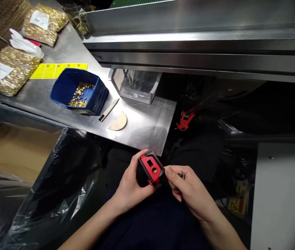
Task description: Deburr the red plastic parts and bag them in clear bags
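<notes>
My left hand (131, 185) is wrapped round a small red-and-black plastic housing (152, 167), with fingers on its far edge and the thumb along its near side. The housing's red face has a square opening and a round hole. My right hand (185, 182) is closed, its thumb and forefinger pinched at the housing's right corner. Whatever the pinch may hold is hidden. Both hands are low in front of my body, just off the metal bench corner (147, 133).
On the bench are a blue bin (100, 95) of small brass pieces, a white pen-like tool (109, 110), a half-round beige piece (118, 121) and a clear tray (137, 95). Bags of brass parts (10, 74) lie left. An orange-handled tool (186, 121) hangs right. A steel beam (189, 45) spans above.
</notes>
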### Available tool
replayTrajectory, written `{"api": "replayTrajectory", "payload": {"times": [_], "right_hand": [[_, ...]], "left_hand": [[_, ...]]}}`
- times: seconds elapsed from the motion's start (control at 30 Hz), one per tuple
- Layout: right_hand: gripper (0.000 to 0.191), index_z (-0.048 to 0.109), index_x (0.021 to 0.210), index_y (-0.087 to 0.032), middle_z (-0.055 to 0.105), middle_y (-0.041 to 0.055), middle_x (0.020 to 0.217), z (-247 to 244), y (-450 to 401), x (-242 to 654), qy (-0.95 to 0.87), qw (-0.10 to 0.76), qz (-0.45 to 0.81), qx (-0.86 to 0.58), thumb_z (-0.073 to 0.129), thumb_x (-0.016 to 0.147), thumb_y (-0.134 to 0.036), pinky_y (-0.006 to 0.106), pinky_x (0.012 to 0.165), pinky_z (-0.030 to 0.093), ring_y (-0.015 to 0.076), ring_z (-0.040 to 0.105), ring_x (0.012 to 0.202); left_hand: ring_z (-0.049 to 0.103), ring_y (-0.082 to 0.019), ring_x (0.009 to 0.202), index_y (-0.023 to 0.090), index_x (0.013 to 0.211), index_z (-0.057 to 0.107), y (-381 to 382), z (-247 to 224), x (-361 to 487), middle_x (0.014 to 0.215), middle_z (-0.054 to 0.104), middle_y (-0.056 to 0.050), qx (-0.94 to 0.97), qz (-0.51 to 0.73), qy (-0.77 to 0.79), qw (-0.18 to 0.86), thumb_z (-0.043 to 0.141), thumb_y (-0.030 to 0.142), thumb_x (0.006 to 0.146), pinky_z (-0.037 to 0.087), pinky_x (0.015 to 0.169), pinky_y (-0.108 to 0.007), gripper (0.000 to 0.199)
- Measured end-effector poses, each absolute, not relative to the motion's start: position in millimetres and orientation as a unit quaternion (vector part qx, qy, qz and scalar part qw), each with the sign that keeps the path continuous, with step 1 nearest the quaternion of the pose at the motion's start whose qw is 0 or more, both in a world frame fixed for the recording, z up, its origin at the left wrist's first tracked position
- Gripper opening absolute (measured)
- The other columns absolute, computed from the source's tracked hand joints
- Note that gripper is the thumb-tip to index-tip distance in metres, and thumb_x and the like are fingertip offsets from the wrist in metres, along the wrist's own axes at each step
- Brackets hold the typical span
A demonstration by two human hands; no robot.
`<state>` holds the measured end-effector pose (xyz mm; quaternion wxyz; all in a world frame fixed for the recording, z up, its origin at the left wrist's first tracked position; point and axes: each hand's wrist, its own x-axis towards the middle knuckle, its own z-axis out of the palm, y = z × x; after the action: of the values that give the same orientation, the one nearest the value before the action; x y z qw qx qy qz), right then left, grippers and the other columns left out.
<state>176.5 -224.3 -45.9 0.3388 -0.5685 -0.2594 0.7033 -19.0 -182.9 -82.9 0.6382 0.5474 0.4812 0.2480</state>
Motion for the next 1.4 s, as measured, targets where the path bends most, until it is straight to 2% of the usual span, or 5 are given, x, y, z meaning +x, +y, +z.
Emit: {"api": "replayTrajectory", "payload": {"times": [0.17,0.43,0.73,1.13,1.4], "right_hand": [[0.041,0.075,0.095,-0.020,0.069,0.0007,0.083,-47,-219,192,-0.418,0.254,0.643,-0.590,0.055,0.101,-0.055,0.027,0.068,0.041,0.0163,0.058,0.075],[0.046,0.065,0.084,-0.018,0.062,-0.0008,0.081,-51,-227,191,-0.440,0.249,0.675,-0.537,0.046,0.106,-0.053,0.026,0.066,0.037,0.0140,0.050,0.073],[0.033,0.067,0.085,-0.020,0.062,0.0015,0.081,-55,-238,186,-0.579,0.241,0.549,-0.553,0.050,0.107,-0.037,0.029,0.067,0.038,0.0147,0.056,0.074],[0.038,0.054,0.076,-0.021,0.052,-0.0001,0.074,-65,-252,176,-0.590,0.278,0.544,-0.528,0.046,0.108,-0.040,0.029,0.064,0.033,0.0137,0.049,0.067],[0.042,0.050,0.072,-0.021,0.049,-0.0002,0.072,-80,-266,172,-0.538,0.308,0.560,-0.549,0.044,0.108,-0.043,0.029,0.061,0.032,0.0142,0.046,0.066]], "left_hand": [[0.063,-0.034,0.124,0.023,0.142,0.053,-181,-89,-24,0.133,0.068,-0.012,0.436,0.213,0.414,0.771,0.083,0.047,0.081,0.047,0.107,-0.045,0.072],[0.071,-0.028,0.102,0.027,0.157,0.032,-185,-94,-24,0.126,0.070,-0.014,0.316,0.198,0.376,0.848,0.078,0.054,0.085,0.056,0.084,-0.037,0.090],[0.051,-0.033,0.140,0.035,0.161,0.024,-175,-79,-30,0.156,0.049,-0.012,0.427,0.230,0.351,0.801,0.087,0.032,0.080,0.038,0.118,-0.044,0.103],[0.060,-0.025,0.112,0.029,0.124,0.072,-184,-89,-24,0.124,0.060,-0.006,0.443,0.322,0.384,0.743,0.079,0.046,0.085,0.050,0.095,-0.030,0.043],[0.064,-0.023,0.104,0.024,0.104,0.081,-188,-83,-9,0.112,0.065,-0.007,0.458,0.322,0.478,0.677,0.057,0.050,0.101,0.049,0.091,-0.033,0.035]]}}
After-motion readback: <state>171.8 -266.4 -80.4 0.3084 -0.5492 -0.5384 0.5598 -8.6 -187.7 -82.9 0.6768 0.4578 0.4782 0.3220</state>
